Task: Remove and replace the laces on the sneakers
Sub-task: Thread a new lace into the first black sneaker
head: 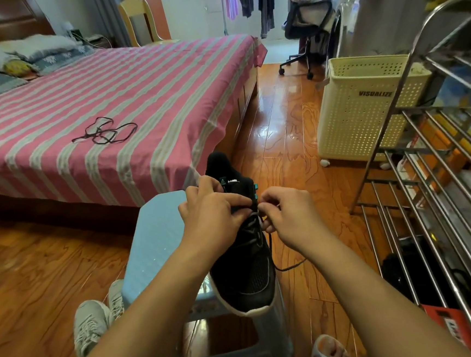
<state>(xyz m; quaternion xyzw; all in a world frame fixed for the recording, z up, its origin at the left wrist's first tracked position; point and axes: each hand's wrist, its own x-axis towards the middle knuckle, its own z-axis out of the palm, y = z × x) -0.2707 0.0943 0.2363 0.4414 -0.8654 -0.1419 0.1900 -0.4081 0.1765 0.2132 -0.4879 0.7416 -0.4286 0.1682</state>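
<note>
Black mesh sneaker (245, 265) sits on the right edge of the blue stool (157, 242), toe toward the person, heel and tongue pointing away toward the bed (107, 90). Long axis runs near/far, tilted slightly left at the far end.

Left hand (215, 217) lies over the sneaker's eyelet area, fingers curled and pinching at the upper near the top eyelets; whether it pinches lace or just the eyelet flap I can't tell. Right hand (289, 216) is just beside the sneaker's right side, grip narrow, fingertips pinched on the black lace (287, 267) at about the same eyelet row. Lace tail drops from that pinch down the sneaker's right side and trails off over the floor.

Key relation: the working eyelet lies between the two hands, directly left of the right-hand pinch, so the lace travels crosswise to the sneaker's long axis. Right hand is the nearer one to the free end. My read is that lacing is at the upper rows, close to done on this shoe.

Second black lace (105, 131) lies loose on the bed, well apart from the sneaker, far-left of it. Grey sneakers (96, 321) sit on the floor, near-left of the stool.
</note>
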